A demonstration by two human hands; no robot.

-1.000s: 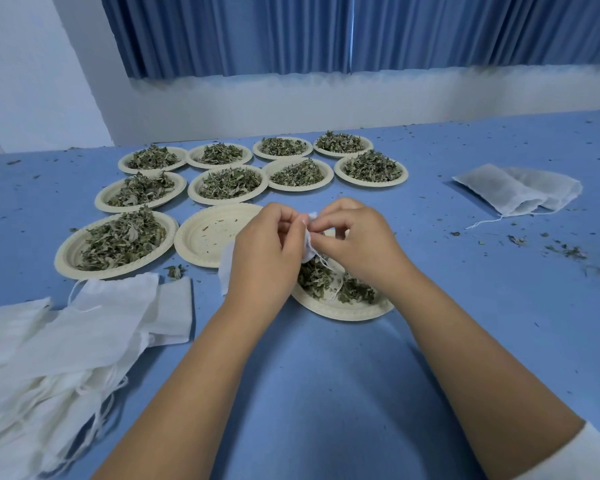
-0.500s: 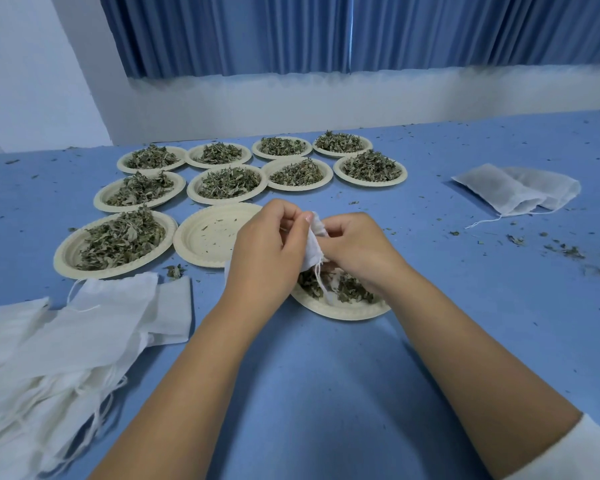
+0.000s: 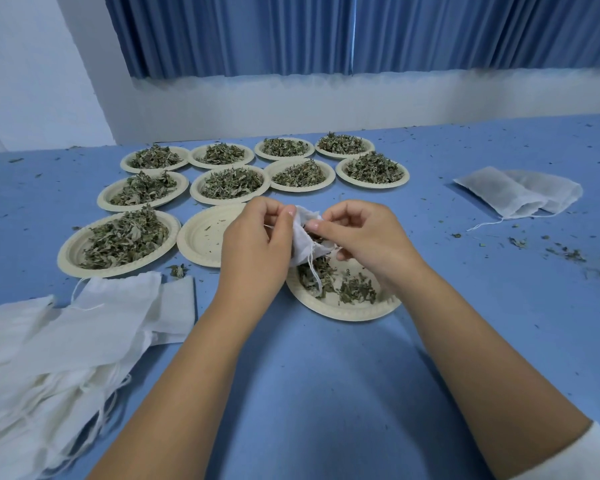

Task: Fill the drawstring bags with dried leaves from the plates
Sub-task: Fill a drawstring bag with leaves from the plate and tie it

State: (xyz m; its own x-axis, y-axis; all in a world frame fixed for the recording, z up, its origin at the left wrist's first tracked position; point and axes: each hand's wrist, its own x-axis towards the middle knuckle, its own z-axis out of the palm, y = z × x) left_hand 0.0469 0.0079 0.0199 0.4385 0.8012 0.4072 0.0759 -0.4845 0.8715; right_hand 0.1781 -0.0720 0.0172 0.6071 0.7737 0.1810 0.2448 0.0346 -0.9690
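Both hands are on the bag [image 3: 303, 237] — the left hand [image 3: 257, 247] pinches one side of its mouth, the right hand [image 3: 364, 237] curls its fingers onto the other, and the bag hangs between them. Just below the right hand sits a plate [image 3: 343, 311] with a few leaves [image 3: 355, 289]. Left of the left hand — a near-empty plate [image 3: 201, 237] and, nearer the person, a heap of flat bags [image 3: 84, 327].

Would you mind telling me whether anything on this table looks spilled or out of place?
Yes: dried leaf crumbs are scattered over the blue table, thickest toward the right edge, and a small clump lies off the plates, beside the full near-left plate. Nothing looks damaged.
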